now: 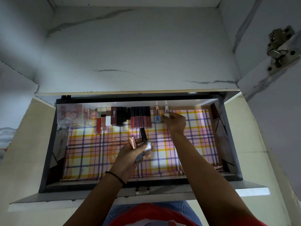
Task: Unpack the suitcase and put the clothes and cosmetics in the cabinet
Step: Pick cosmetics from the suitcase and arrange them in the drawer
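A grey-veined white marble-pattern cabinet stands over an open dark-walled drawer lined with pink-yellow plaid paper. Lip-gloss tubes line its back wall. The left hand grips silver nail-polish bottles above the liner, and the right hand pinches a white silver-capped bottle at the row's end.
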